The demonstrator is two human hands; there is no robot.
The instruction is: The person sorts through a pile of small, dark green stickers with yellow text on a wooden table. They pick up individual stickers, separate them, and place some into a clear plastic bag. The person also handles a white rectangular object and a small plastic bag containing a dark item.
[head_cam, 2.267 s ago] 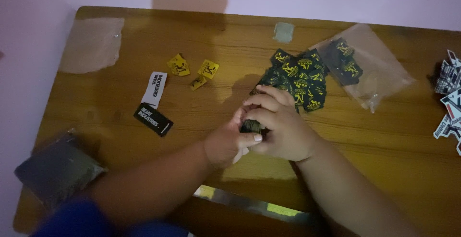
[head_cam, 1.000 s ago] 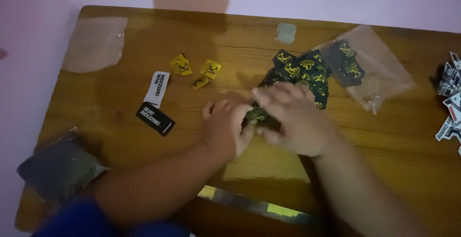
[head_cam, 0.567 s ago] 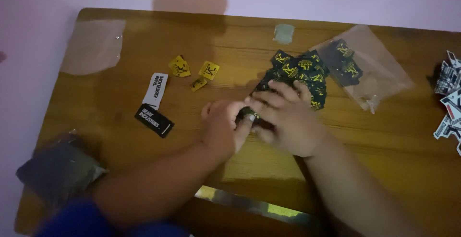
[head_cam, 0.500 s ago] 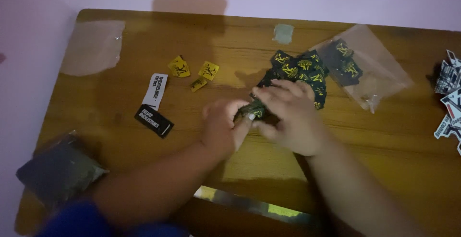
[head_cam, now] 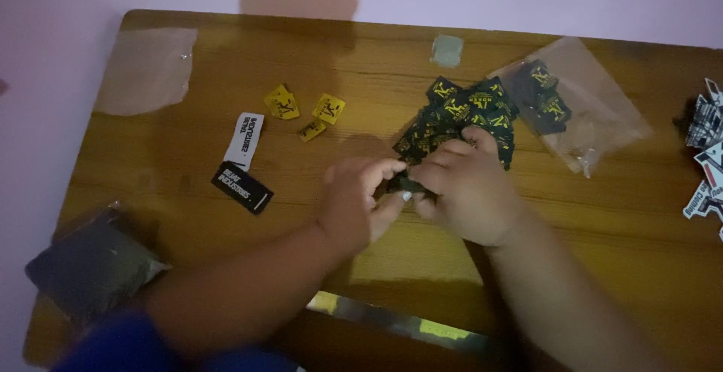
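In the head view, the left hand (head_cam: pixel 352 205) and right hand (head_cam: pixel 465 188) pinch one small black-and-yellow woven label (head_cam: pixel 403 184) together at the near edge of the heap of matching labels (head_cam: pixel 463 116). A few more lie inside the clear plastic bag (head_cam: pixel 584 120), while three loose yellow tags (head_cam: pixel 305 110) sit apart on the wooden table (head_cam: pixel 602 229), so most pieces look unsorted.

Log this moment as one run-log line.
left hand: pinching small black label | right hand: pinching same label | black-and-yellow label pile: behind hands | clear bag: right of pile

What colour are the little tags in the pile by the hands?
Black with yellow markings, seen in the head view: pile of tags.
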